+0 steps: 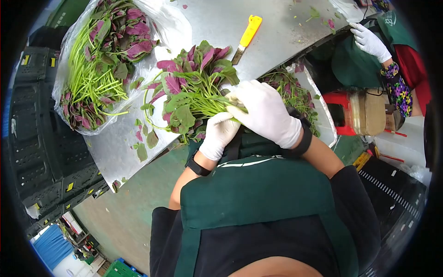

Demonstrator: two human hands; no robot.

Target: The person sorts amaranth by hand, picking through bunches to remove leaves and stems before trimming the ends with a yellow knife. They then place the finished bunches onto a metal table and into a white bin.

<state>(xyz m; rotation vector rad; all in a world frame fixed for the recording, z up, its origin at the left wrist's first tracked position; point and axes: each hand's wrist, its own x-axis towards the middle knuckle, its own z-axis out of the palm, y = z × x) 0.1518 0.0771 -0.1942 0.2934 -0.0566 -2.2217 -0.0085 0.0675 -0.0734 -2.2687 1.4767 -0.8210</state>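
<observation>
A bunch of green and purple leafy greens (189,87) is held in front of my apron, over the metal table's edge. My left hand (220,134), in a white glove, is closed around the lower side of its stems. My right hand (267,111), also gloved, has its fingers closed on the stem ends from above. Just beyond the bunch lies a knife (248,39) with a yellow handle, its blade toward the leaves. On the left of the table an open clear plastic bag (177,25) holds a large pile of the same greens (87,76).
The metal table (207,18) carries loose leaves (142,151). Right of my hands, a white-rimmed container (325,115) holds more greens. Black crates (34,124) stand at the left. A co-worker's gloved hand (369,41) is at the upper right, above a red stool (339,113).
</observation>
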